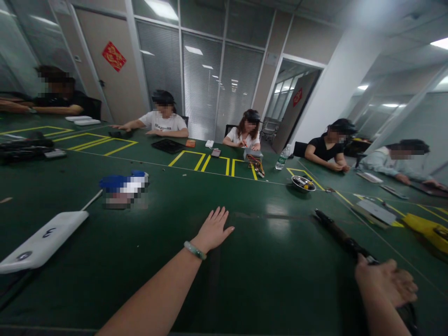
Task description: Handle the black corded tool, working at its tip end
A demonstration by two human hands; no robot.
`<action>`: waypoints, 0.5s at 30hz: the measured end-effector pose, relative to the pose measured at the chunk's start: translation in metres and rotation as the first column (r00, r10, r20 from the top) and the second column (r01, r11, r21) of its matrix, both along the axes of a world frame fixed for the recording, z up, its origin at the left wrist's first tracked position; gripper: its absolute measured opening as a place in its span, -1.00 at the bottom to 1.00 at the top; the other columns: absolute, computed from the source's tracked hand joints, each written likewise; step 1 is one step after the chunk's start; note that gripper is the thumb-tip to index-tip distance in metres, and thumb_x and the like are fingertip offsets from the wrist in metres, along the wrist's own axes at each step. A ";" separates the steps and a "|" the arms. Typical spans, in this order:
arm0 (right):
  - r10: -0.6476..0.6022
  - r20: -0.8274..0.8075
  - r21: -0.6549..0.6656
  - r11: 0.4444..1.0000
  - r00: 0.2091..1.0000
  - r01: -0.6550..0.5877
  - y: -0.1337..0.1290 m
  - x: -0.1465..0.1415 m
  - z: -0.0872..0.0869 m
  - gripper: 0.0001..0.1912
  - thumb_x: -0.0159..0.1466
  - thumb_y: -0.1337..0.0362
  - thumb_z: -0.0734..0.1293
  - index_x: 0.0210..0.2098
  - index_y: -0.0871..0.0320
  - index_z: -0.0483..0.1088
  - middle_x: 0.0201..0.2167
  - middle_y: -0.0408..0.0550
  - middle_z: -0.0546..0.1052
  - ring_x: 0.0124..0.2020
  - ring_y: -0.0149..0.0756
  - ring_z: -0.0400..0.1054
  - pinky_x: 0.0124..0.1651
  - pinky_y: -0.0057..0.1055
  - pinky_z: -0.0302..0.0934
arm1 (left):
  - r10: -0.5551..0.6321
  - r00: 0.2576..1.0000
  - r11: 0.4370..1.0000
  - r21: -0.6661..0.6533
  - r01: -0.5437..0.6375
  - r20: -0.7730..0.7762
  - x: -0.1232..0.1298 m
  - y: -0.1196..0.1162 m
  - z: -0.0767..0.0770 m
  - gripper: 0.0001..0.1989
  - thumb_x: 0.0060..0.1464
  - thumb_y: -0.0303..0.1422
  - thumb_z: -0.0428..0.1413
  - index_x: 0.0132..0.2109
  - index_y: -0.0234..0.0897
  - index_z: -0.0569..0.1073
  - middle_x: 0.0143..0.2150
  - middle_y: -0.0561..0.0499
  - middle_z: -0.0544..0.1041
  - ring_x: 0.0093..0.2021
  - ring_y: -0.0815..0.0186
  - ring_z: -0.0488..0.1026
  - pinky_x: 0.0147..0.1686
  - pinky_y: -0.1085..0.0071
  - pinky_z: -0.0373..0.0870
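Note:
My left hand [213, 231] lies palm down on the green table [266, 261], fingers stretched and a jade-like bangle [195, 250] on its wrist. Nothing is in it. At the right, my right hand [387, 280] has its fingers curled around the rear end of a slim black electric screwdriver [339, 235]. The tool's tip points away from me and to the left. Its grip end is partly hidden by the hand, and a dark cable shows below the fingers.
A white device marked 3 [45, 240] lies left, near a pixelated blue-and-white item [122, 186]. Farther off are a metal bowl [303, 187] of small parts, a water bottle [283, 157], a wired metal box [252, 155], a black tray [168, 146] and a yellow item [425, 233]. Several people sit around the table.

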State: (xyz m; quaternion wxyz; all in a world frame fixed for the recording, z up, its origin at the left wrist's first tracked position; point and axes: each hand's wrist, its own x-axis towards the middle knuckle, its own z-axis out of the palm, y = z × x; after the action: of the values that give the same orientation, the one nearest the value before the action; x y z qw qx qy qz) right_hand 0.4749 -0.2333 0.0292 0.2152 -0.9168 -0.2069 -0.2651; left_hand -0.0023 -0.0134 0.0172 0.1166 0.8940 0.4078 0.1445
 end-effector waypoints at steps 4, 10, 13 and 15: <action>0.257 0.091 0.055 0.963 0.962 -0.262 0.060 -0.098 0.019 -0.21 0.31 -0.10 0.03 0.38 0.26 -0.05 0.30 0.33 0.05 0.33 0.23 -0.17 0.19 0.25 -0.13 | -0.003 1.000 1.000 -0.016 0.003 -0.008 0.000 0.000 0.002 -0.27 0.27 0.09 -0.26 0.39 -0.28 0.07 0.43 -0.12 -0.03 0.42 0.04 -0.13 0.34 -0.03 -0.09; 0.852 0.090 -0.109 0.524 0.516 -0.845 0.136 -0.260 0.043 -0.32 0.39 0.05 0.05 0.41 0.17 -0.15 0.41 0.04 -0.14 0.41 -0.03 -0.36 0.35 0.06 -0.29 | -0.010 1.000 0.999 0.033 0.010 -0.016 -0.001 0.000 -0.002 -0.30 0.29 0.04 -0.27 0.39 -0.32 0.06 0.43 -0.15 -0.03 0.42 0.04 -0.14 0.34 -0.01 -0.10; 0.978 -0.020 -0.131 0.205 0.210 -0.970 0.153 -0.325 0.037 -0.30 0.38 0.12 0.09 0.42 0.14 -0.24 0.42 -0.03 -0.19 0.41 -0.07 -0.43 0.38 0.02 -0.32 | -0.020 0.999 0.996 0.090 0.024 -0.037 0.002 0.002 -0.012 -0.37 0.30 -0.09 -0.21 0.39 -0.30 0.04 0.43 -0.13 -0.04 0.43 0.04 -0.18 0.35 0.02 -0.15; 0.993 -0.117 -0.142 -0.012 0.005 -0.990 0.160 -0.354 0.029 -0.29 0.39 0.12 0.10 0.42 0.13 -0.25 0.42 -0.05 -0.16 0.42 -0.09 -0.42 0.39 -0.01 -0.33 | -0.044 0.998 0.993 0.111 0.049 -0.045 0.006 0.005 -0.022 -0.40 0.25 -0.19 -0.12 0.39 -0.17 0.04 0.45 -0.05 -0.07 0.43 0.01 -0.21 0.36 0.00 -0.17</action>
State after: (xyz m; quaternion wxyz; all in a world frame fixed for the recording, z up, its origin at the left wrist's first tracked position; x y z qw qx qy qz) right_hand 0.1213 -0.0738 0.0583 0.2520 -0.5157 -0.8185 -0.0239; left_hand 0.0037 -0.0079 -0.0049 0.0611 0.9112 0.3806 0.1452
